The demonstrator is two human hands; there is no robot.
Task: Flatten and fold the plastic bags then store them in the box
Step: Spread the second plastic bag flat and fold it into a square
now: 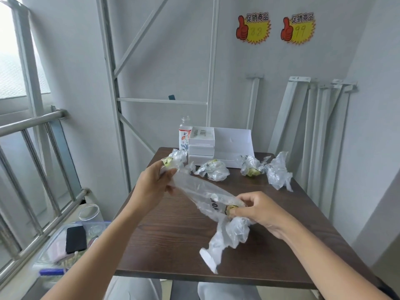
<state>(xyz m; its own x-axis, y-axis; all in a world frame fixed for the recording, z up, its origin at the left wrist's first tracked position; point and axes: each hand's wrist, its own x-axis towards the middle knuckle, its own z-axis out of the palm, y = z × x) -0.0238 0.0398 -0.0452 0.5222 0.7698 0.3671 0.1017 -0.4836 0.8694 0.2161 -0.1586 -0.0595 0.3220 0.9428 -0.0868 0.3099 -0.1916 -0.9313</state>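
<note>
Two hands hold one clear plastic bag [194, 191] stretched between them above the table [173, 245], in front of the white box [202, 146]. The left hand [154, 185] has its fingers curled round the bag's upper end, the end nearest the box. The right hand [257, 210] pinches the lower part between thumb and fingertips, at a patch of yellow and black print. Below that pinch the rest of the bag hangs crumpled, and its white tail touches the dark wooden tabletop, well apart from the box.

A crumpled bag [213, 169] lies just in front of the box. A second bag [251, 165] sits to the right of the box, in front of a raised white flap [233, 139], and a third bag [278, 172] lies further right again. At the box's front left corner is a wad of plastic [178, 156], close behind the left fingertips; I cannot tell whether it is a separate bag or part of the held one.

The box stands at the far end of the table with a clear bottle [184, 135] just beside it on the left. Well to the left of the box and lower down, a black phone [75, 239] and a clear jar [89, 213] rest on a see-through bin [54, 245]. High on the wall behind the box hang two yellow price stickers [254, 29].
</note>
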